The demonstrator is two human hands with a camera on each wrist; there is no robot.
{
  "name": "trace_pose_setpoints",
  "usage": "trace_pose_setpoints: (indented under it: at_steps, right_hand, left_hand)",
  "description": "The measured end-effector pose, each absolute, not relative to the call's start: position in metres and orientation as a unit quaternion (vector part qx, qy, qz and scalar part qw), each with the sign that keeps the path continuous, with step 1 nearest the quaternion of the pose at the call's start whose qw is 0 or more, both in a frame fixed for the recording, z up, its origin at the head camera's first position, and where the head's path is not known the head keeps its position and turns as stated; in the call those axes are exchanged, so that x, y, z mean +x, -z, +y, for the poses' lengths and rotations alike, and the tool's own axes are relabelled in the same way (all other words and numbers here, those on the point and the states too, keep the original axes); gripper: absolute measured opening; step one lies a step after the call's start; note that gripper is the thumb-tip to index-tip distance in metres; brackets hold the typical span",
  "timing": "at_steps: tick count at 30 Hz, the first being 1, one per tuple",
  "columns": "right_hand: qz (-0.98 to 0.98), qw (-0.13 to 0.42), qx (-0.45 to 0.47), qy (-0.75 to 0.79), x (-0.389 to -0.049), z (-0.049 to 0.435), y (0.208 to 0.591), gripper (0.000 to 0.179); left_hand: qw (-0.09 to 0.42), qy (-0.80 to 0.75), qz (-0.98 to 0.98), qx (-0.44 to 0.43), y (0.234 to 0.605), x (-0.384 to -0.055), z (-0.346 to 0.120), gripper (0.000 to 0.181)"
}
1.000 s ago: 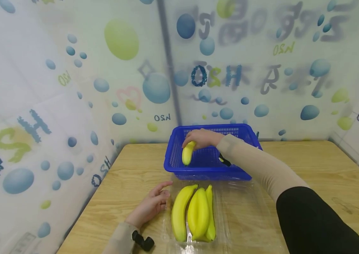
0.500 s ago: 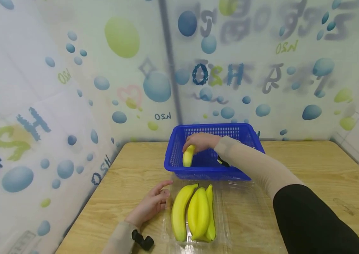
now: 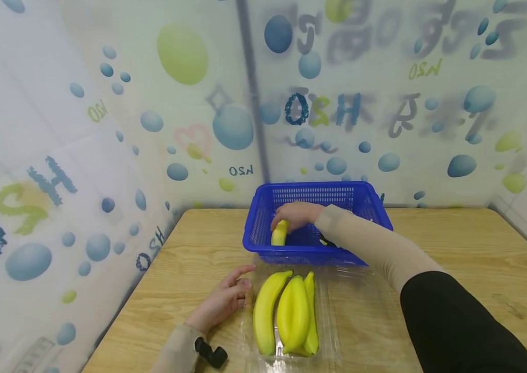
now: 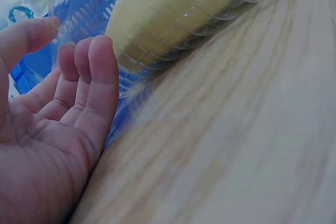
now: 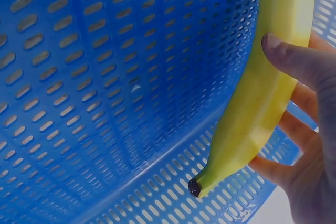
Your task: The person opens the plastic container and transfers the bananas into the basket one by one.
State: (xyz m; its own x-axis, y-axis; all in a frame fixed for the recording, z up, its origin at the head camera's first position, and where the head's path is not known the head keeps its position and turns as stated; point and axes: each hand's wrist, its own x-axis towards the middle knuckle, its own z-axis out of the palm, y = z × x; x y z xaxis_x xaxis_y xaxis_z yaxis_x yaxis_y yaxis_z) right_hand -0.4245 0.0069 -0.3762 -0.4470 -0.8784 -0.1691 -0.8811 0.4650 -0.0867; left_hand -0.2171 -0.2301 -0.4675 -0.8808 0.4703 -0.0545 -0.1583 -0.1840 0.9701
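My right hand (image 3: pixel 298 215) grips a yellow banana (image 3: pixel 279 233) low inside the left part of a blue perforated basket (image 3: pixel 315 256). In the right wrist view the thumb lies on one side of the banana (image 5: pixel 262 87) and the fingers on the other. Its dark tip points down toward the basket wall. My left hand (image 3: pixel 221 302) lies at the left edge of a clear plastic container (image 3: pixel 333 331), fingers loosely bent and thumb extended. The left wrist view shows the fingertips right at its ridged side. Several bananas (image 3: pixel 265 316) lie side by side in the container.
A wooden table (image 3: pixel 459 269) carries the basket and the container, the basket just behind the container. A patterned wall covering (image 3: pixel 189 103) with blue and green bubbles closes off the back and the left side.
My right hand has lowered the banana slightly deeper into the basket. My left hand stays at the container's edge, and the bananas there have not moved.
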Motion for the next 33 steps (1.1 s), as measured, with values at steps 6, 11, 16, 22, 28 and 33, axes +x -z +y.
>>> trace_pose_setpoints:
  at_steps: [6, 11, 16, 22, 28, 33]
  right_hand:
    - [0.851, 0.106, -0.514, -0.016, -0.4245, 0.0057, 0.3805, 0.041]
    - [0.850, 0.115, -0.513, -0.009, -0.4236, 0.0055, 0.3823, 0.040]
    - [0.851, 0.118, -0.512, -0.012, -0.4232, 0.0047, 0.3824, 0.039]
    - [0.852, 0.120, -0.509, -0.012, -0.4238, 0.0052, 0.3822, 0.039]
    - [0.848, 0.117, -0.517, -0.004, -0.4246, 0.0070, 0.3836, 0.040]
    - [0.848, 0.102, -0.520, 0.007, -0.4225, 0.0129, 0.3756, 0.041]
  left_hand:
    - [0.207, -0.759, 0.603, 0.130, 0.4674, -0.2172, -0.2301, 0.058]
    - [0.209, -0.761, 0.600, 0.129, 0.4680, -0.2169, -0.2297, 0.057]
    - [0.212, -0.764, 0.596, 0.128, 0.4670, -0.2163, -0.2294, 0.058]
    - [0.209, -0.763, 0.597, 0.132, 0.4675, -0.2172, -0.2296, 0.057]
    - [0.211, -0.761, 0.601, 0.125, 0.4685, -0.2172, -0.2299, 0.057]
    - [0.210, -0.758, 0.603, 0.130, 0.4678, -0.2168, -0.2311, 0.057]
